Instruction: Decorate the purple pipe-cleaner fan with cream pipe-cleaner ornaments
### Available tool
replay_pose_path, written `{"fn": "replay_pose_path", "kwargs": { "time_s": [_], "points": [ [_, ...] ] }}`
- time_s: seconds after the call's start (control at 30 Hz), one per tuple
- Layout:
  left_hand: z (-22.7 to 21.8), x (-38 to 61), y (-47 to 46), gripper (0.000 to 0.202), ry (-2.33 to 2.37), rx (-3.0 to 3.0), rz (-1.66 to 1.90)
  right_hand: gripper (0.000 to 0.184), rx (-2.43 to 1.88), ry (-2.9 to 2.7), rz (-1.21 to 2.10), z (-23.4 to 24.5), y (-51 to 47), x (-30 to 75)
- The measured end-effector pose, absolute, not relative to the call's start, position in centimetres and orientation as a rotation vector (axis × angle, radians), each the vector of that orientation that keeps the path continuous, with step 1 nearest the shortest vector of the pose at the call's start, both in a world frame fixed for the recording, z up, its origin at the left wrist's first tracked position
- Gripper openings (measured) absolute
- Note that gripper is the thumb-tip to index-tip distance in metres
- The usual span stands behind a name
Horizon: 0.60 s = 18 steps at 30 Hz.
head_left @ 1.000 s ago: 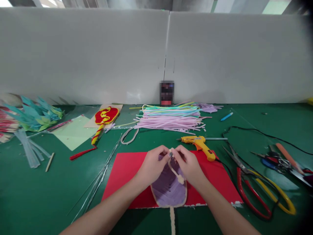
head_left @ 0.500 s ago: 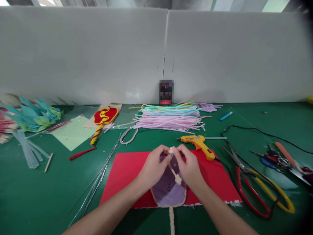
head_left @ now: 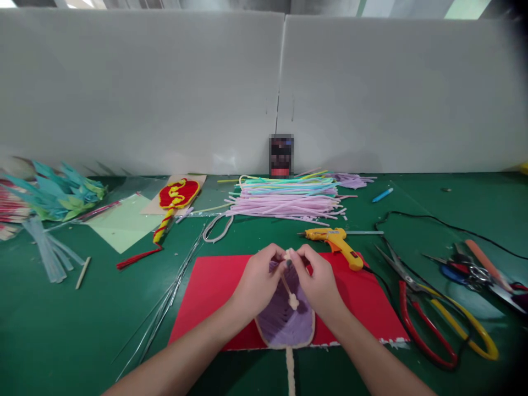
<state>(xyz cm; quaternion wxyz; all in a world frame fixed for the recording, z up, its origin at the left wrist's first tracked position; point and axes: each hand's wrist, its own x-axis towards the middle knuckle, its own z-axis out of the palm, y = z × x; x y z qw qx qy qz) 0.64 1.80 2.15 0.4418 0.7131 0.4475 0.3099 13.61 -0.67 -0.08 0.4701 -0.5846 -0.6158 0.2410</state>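
My left hand (head_left: 264, 280) and my right hand (head_left: 317, 275) meet fingertip to fingertip, both pinching one end of a cream pipe cleaner (head_left: 286, 284). Its other end hangs down with a small flower-like shape (head_left: 293, 301) on it. Below my hands lies a purple fan (head_left: 284, 327) with a cream edge and a twisted cream handle (head_left: 290, 368). My hands cover the fan's upper part. The fan rests on a red sheet (head_left: 218, 291) with a ragged near edge.
A yellow glue gun (head_left: 334, 239) lies at the sheet's far right corner. Pliers or shears (head_left: 412, 286) with red and yellow handles are to the right. Pastel pipe cleaners (head_left: 289, 201) are heaped behind. A red and yellow fan (head_left: 179, 195) and thin wires (head_left: 173, 291) lie left.
The hanging flower-like end has swung slightly left and up. My fingers have shifted only a little at the pinched end.
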Motion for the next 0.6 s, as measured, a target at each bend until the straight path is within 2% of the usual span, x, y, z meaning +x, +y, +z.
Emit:
{"fn": "replay_pose_path", "kwargs": {
  "time_s": [0.43,0.6],
  "points": [
    [2.29,0.63,1.92,0.011,1.091,1.773,0.763,0.026,-1.437,-1.463,0.664,-0.11,-0.60,13.70],
    [1.97,0.55,2.32,0.021,1.063,1.748,0.745,0.027,-1.429,-1.475,0.720,-0.24,-0.54,13.94]
  ]
}}
